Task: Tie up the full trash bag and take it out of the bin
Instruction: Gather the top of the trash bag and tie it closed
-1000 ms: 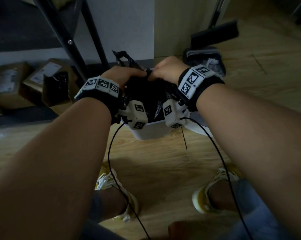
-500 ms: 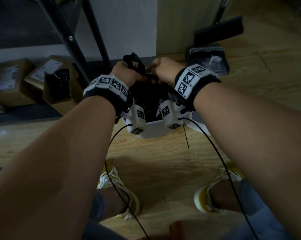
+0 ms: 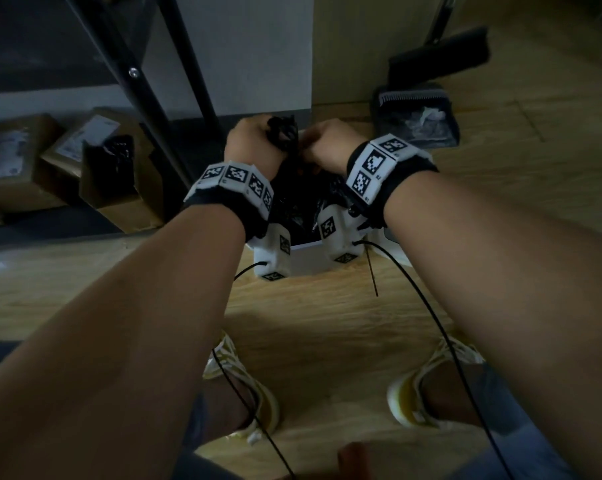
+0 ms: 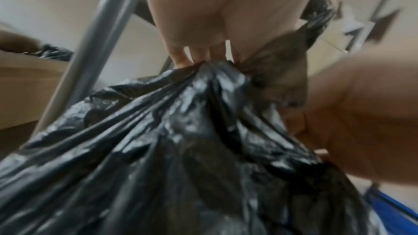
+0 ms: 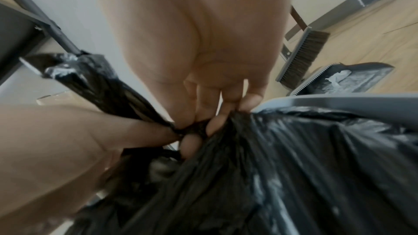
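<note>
Head view, bag: black crinkled plastic trash bag seated in white plastic bin on wooden plank floor; mouth gathered upward between both hands.
Head view, left hand: left hand over far left rim of bin, fingers curled round bunched black plastic at bag top.
Head view, right hand: right hand just beside left, fingers bent down into same gathered neck; exact grip hidden behind knuckles.
Head view, surroundings: dark metal rack legs behind bin; brown cardboard boxes at left; dark dustpan with pale scraps at right; black broom head beyond it; yellow-and-white shoes on floor below.

Left wrist view, fingers: fingertips close together, pressed into top of gathered bag; thumb not visible.
Left wrist view, bag: folds pulled taut, converging at fingers; thinner greyish flap rising to right of them.
Left wrist view, other hand: right hand at right edge, blurred, touching bag neck.

Right wrist view, fingers: fingertips pinched on small twisted knot of plastic at neck.
Right wrist view, tail: twisted black strand stretched up-left from knot; left hand at lower left, meeting knot.
Right wrist view, bin: grey-white rim visible behind bag; bag inside bin.
</note>
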A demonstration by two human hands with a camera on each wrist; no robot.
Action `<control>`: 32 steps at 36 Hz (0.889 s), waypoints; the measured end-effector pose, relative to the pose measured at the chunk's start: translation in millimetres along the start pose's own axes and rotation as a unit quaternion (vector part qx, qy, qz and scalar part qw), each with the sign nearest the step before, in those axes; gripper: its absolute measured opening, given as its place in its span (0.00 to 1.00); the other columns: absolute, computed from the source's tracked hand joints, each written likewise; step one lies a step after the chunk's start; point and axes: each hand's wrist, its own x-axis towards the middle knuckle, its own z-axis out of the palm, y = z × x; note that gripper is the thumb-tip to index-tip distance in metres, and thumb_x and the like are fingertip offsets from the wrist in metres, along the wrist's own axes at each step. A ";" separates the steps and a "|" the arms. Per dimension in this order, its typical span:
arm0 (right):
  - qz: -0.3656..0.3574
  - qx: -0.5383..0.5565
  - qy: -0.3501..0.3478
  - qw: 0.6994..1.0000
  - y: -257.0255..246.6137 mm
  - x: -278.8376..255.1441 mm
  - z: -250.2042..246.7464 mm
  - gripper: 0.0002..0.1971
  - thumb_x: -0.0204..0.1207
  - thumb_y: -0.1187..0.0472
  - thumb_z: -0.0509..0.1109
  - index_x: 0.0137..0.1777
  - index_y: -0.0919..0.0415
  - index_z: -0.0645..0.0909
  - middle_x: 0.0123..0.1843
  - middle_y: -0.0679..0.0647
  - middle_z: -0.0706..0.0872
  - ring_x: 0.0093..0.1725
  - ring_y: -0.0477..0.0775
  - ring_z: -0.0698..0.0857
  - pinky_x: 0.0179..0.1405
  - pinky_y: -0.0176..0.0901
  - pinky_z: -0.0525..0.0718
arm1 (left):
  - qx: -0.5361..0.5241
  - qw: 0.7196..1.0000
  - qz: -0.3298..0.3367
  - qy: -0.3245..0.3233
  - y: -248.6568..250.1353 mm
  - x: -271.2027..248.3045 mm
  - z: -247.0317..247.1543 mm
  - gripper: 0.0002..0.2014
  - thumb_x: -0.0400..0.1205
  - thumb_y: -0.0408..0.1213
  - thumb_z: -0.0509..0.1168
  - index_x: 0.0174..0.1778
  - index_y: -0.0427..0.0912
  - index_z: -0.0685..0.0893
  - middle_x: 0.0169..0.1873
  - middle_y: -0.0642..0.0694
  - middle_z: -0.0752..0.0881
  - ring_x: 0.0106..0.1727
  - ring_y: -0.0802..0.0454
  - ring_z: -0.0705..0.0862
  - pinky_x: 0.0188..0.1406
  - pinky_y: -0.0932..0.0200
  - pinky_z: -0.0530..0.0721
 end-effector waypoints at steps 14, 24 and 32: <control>-0.002 -0.005 0.020 1.000 1.0 -0.1 4.1 0.12 0.77 0.62 0.70 0.59 0.56 0.87 0.55 0.59 0.90 0.52 0.61 0.89 0.60 0.53 0.87 | -0.073 0.994 -0.054 -0.055 -5.8 -2.5 -8.2 0.17 0.71 0.48 0.73 0.47 0.38 0.88 0.48 0.42 0.91 0.53 0.47 0.89 0.49 0.59 0.84; 0.027 -0.082 0.103 0.991 2.6 4.7 -3.0 0.16 0.83 0.67 0.58 0.63 0.70 0.83 0.64 0.65 0.85 0.60 0.61 0.84 0.59 0.44 0.80 | -0.266 0.954 -0.135 -0.016 -15.0 -12.9 -10.5 0.17 0.74 0.42 0.76 0.54 0.34 0.89 0.49 0.38 0.91 0.48 0.49 0.88 0.56 0.54 0.87; 0.079 -0.109 0.118 0.984 22.8 0.4 -4.3 0.18 0.85 0.61 0.55 0.67 0.71 0.77 0.62 0.63 0.82 0.61 0.62 0.82 0.59 0.50 0.77 | -0.165 0.968 -0.187 -0.023 -34.9 -11.6 -5.0 0.19 0.78 0.42 0.72 0.59 0.31 0.86 0.48 0.39 0.87 0.49 0.47 0.84 0.44 0.57 0.80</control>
